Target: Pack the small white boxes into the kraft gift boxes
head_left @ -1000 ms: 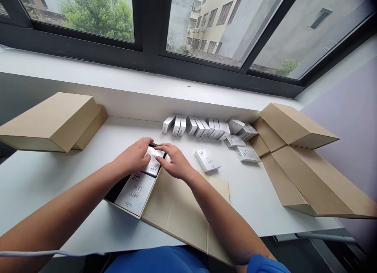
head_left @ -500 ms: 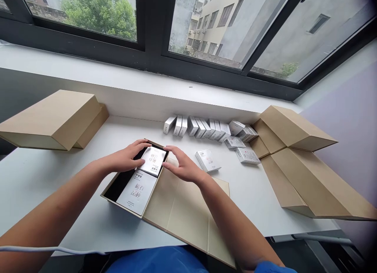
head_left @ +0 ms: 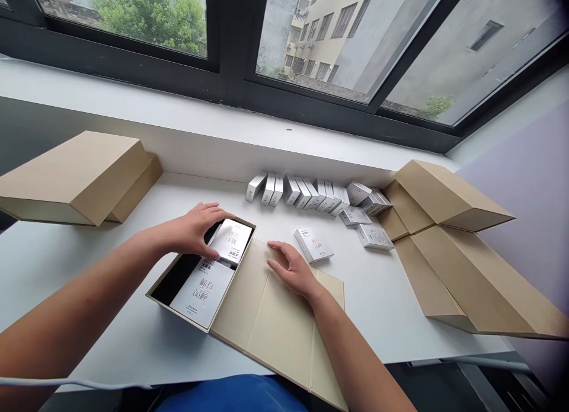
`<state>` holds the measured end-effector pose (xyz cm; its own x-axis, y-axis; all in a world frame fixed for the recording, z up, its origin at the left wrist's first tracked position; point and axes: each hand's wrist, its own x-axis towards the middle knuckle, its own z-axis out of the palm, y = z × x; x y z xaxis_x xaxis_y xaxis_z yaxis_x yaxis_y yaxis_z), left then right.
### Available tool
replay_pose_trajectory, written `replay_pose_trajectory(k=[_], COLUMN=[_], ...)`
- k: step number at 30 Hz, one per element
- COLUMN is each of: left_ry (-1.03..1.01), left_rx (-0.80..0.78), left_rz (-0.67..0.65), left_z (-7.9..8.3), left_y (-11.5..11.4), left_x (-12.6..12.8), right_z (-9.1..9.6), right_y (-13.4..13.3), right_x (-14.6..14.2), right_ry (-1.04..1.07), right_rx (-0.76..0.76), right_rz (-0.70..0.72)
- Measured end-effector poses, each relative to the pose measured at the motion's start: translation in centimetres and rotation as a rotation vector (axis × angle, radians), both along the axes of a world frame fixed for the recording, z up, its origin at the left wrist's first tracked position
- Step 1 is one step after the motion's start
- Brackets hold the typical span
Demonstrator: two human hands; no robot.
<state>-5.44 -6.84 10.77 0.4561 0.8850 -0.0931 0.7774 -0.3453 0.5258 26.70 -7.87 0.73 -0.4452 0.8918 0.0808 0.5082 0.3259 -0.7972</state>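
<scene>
An open tan gift box (head_left: 156, 288) with a black inside lies in front of me, its lid flap (head_left: 271, 317) spread flat to the right. Two small white printed boxes lie inside: one at the near end (head_left: 202, 292), one at the far end (head_left: 231, 241). My left hand (head_left: 195, 228) curls over the far white box and the box's far left rim, fingers bent on it. My right hand (head_left: 293, 270) rests open and flat on the lid flap. A single white box (head_left: 313, 243) stands just beyond my right hand.
A row of several small white boxes (head_left: 311, 194) lines the back of the white table (head_left: 106, 335) under the window sill. A closed tan box (head_left: 80, 178) sits at the left. More tan boxes (head_left: 448, 195) and flattened ones (head_left: 471, 281) lie at the right.
My right hand has left the far white box and dropped back onto the lid flap. My left hand stays at that box, which now sits tilted in the tray's far end.
</scene>
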Motion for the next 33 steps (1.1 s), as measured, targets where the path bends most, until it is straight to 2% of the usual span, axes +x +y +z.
replay_pose_trajectory(k=[2,5,10,14,18,25,33], left_ry=[0.023,0.101,0.502,0.648,0.672,0.573,0.559], left_rx=[0.061,0.049,0.013,0.038,0.017,0.019,0.065], left_rz=[-0.058,-0.098,-0.036,-0.081,-0.068,-0.249,-0.296], left_z=[0.0,-0.2,-0.1,0.0,-0.3,-0.1,0.2], left_y=[0.0,0.3,1.9,3.0,3.5,3.5,3.7], left_x=[0.3,0.1,-0.2,0.6,1.2,0.4,-0.3], right_z=[-0.1,-0.5,-0.9,-0.4,-0.1,-0.2,0.1], right_y=[-0.1,0.1,0.4,0.4,0.4,0.5,0.5], right_x=[-0.2,-0.1,0.3,0.3,0.3,0.6,0.6], right_ry=[-0.043,-0.047,-0.031,-0.036,-0.034,-0.035,-0.056], right_rx=[0.078,0.119,0.116,0.114,0.099,0.071,0.057], right_rz=[0.034,0.059,0.065,0.081,0.095,0.105,0.128])
